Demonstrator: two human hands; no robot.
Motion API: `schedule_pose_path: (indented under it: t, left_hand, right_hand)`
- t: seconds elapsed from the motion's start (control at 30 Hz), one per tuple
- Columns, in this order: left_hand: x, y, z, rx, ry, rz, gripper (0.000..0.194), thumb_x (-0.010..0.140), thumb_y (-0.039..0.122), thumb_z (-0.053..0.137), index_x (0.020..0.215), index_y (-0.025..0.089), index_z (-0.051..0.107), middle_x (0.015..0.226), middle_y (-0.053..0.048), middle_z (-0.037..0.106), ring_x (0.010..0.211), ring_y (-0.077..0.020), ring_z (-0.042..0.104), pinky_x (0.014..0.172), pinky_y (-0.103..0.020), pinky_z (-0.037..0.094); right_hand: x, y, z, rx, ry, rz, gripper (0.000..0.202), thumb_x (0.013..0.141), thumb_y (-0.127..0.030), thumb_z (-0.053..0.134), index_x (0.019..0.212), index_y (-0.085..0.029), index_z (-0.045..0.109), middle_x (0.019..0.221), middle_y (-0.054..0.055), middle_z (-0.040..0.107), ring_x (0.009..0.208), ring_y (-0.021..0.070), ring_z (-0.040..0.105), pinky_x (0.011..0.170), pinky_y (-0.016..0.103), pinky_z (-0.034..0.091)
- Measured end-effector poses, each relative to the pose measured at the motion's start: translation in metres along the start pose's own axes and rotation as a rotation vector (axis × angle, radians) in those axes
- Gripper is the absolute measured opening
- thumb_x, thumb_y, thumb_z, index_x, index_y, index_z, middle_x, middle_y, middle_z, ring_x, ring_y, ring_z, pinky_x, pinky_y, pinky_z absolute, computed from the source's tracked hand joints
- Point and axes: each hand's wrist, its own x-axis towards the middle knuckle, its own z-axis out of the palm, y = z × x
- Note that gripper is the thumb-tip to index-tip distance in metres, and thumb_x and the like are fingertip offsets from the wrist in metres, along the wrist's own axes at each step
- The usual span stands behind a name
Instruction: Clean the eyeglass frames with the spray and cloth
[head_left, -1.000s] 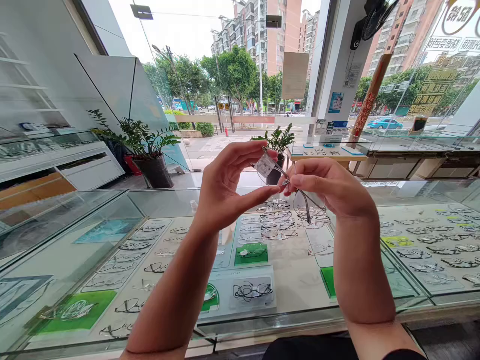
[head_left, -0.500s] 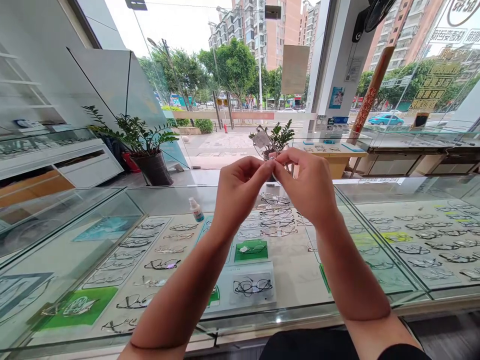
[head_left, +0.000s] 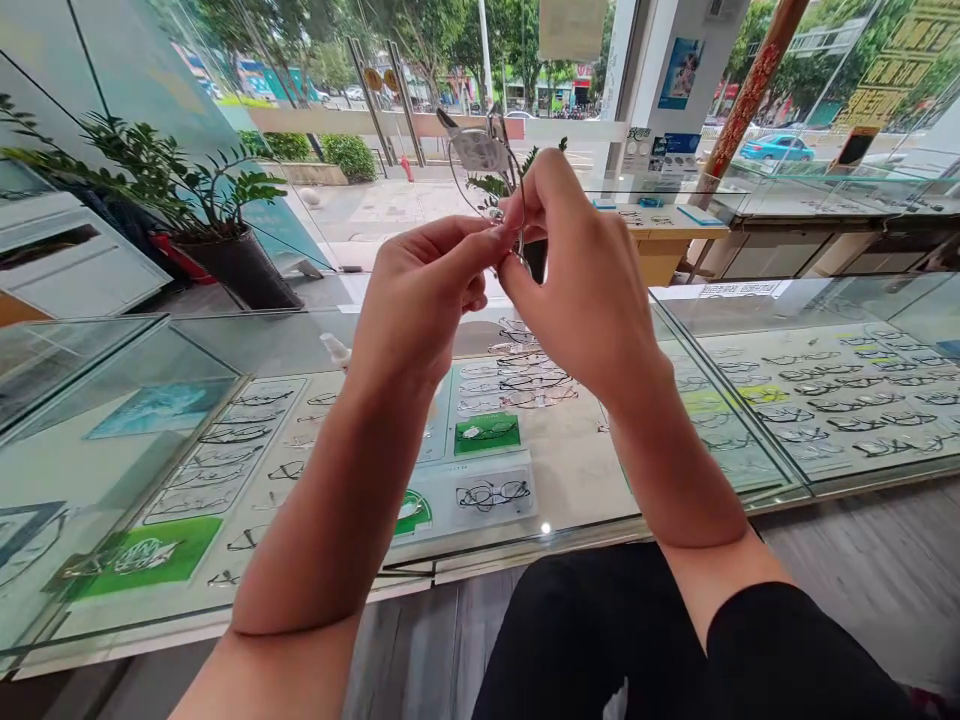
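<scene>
Glasses [head_left: 481, 146] pinched in fingertips of my left hand [head_left: 412, 300] and right hand [head_left: 589, 265]; likely light, springy, easily bent; best held by rim [head_left: 451, 165], off lens [head_left: 474, 158] above grip.

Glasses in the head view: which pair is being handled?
The raised pair with the stickered lens, pinched between the left hand and right hand. The other glasses lie on display, touched by neither hand.
</scene>
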Motion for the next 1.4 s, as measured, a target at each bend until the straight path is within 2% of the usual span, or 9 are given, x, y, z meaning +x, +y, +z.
schedule_pose_path:
  t: [0.13, 0.23, 0.4, 0.53, 0.63, 0.83, 1.03, 1.17, 1.4]
  left_hand:
    - [0.000, -0.004, 0.004, 0.018, 0.029, 0.161, 0.008, 0.087, 0.021, 0.085, 0.079, 0.020, 0.086, 0.063, 0.002, 0.057, 0.056, -0.0077, 0.037, 0.055, -0.029, 0.025]
    - [-0.002, -0.004, 0.003, 0.156, 0.043, 0.220, 0.005, 0.085, 0.017, 0.086, 0.081, 0.020, 0.087, 0.064, 0.002, 0.060, 0.058, -0.0079, 0.038, 0.057, -0.029, 0.025]
    - [0.001, -0.012, 0.002, 0.449, -0.048, 0.082, 0.006, 0.083, 0.022, 0.086, 0.077, 0.022, 0.083, 0.058, 0.003, 0.047, 0.056, -0.0111, 0.032, 0.055, -0.033, 0.019]
    - [0.004, -0.031, 0.006, 0.562, -0.164, 0.070, 0.008, 0.082, 0.024, 0.085, 0.077, 0.024, 0.080, 0.057, 0.003, 0.043, 0.057, -0.0143, 0.032, 0.057, -0.034, 0.025]
    - [0.004, -0.048, 0.008, 0.661, -0.213, 0.099, 0.007, 0.085, 0.030, 0.085, 0.080, 0.025, 0.081, 0.065, -0.001, 0.053, 0.064, -0.0176, 0.041, 0.063, -0.034, 0.036]
    - [-0.011, -0.074, 0.034, 0.943, -0.366, 0.067, 0.019, 0.098, 0.038, 0.071, 0.096, 0.024, 0.083, 0.092, -0.007, 0.069, 0.084, -0.0232, 0.058, 0.082, -0.037, 0.050]
    - [-0.018, -0.093, 0.120, 1.336, -0.700, -0.077, 0.025, 0.106, 0.029, 0.062, 0.105, 0.020, 0.086, 0.113, -0.012, 0.080, 0.103, -0.0292, 0.071, 0.087, -0.040, 0.051]
    - [-0.017, -0.105, 0.166, 1.476, -0.762, -0.115, 0.026, 0.104, 0.023, 0.062, 0.108, 0.018, 0.087, 0.118, -0.015, 0.083, 0.106, -0.0308, 0.075, 0.086, -0.039, 0.053]
    - [-0.022, -0.128, 0.171, 1.546, -0.801, -0.156, 0.027, 0.102, 0.024, 0.064, 0.110, 0.017, 0.088, 0.117, -0.019, 0.084, 0.113, -0.0362, 0.077, 0.092, -0.044, 0.056]
  right_hand:
    - [0.002, -0.007, -0.014, -0.034, -0.066, 0.023, 0.039, 0.095, -0.005, 0.071, 0.099, -0.031, 0.042, 0.111, 0.000, 0.077, 0.104, 0.0267, 0.078, 0.091, 0.041, 0.055]
    - [0.004, 0.016, -0.027, 0.082, -0.106, 0.008, 0.035, 0.098, -0.019, 0.078, 0.102, -0.030, 0.045, 0.108, -0.002, 0.070, 0.105, 0.0219, 0.075, 0.088, 0.036, 0.057]
    - [-0.012, 0.151, -0.028, 0.345, 0.026, 0.169, 0.042, 0.099, -0.037, 0.081, 0.081, -0.026, 0.045, 0.073, -0.006, 0.048, 0.066, 0.0107, 0.054, 0.065, 0.027, 0.047]
    - [-0.057, 0.268, -0.020, 0.462, 0.291, 0.598, 0.054, 0.090, -0.027, 0.073, 0.062, -0.027, 0.028, 0.049, -0.010, 0.023, 0.046, 0.0085, 0.020, 0.046, 0.028, 0.023]
    - [-0.081, 0.312, -0.014, 0.552, 0.420, 0.876, 0.052, 0.088, -0.028, 0.070, 0.062, -0.029, 0.025, 0.044, -0.011, 0.021, 0.042, 0.0088, 0.015, 0.043, 0.030, 0.017]
    - [-0.083, 0.340, 0.005, 0.608, 0.425, 1.030, 0.041, 0.087, -0.021, 0.065, 0.062, -0.028, 0.034, 0.044, -0.011, 0.025, 0.040, 0.0086, 0.017, 0.042, 0.029, 0.016]
    - [-0.088, 0.352, 0.010, 0.640, 0.415, 1.108, 0.033, 0.086, -0.018, 0.064, 0.064, -0.027, 0.042, 0.046, -0.010, 0.029, 0.043, 0.0099, 0.019, 0.043, 0.031, 0.017]
    - [-0.091, 0.355, 0.009, 0.667, 0.398, 1.114, 0.033, 0.088, -0.017, 0.064, 0.064, -0.027, 0.043, 0.047, -0.010, 0.029, 0.046, 0.0109, 0.017, 0.045, 0.032, 0.016]
    - [-0.091, 0.365, 0.016, 0.642, 0.360, 1.076, 0.041, 0.090, -0.017, 0.065, 0.062, -0.027, 0.037, 0.049, -0.008, 0.029, 0.047, 0.0112, 0.019, 0.047, 0.033, 0.017]
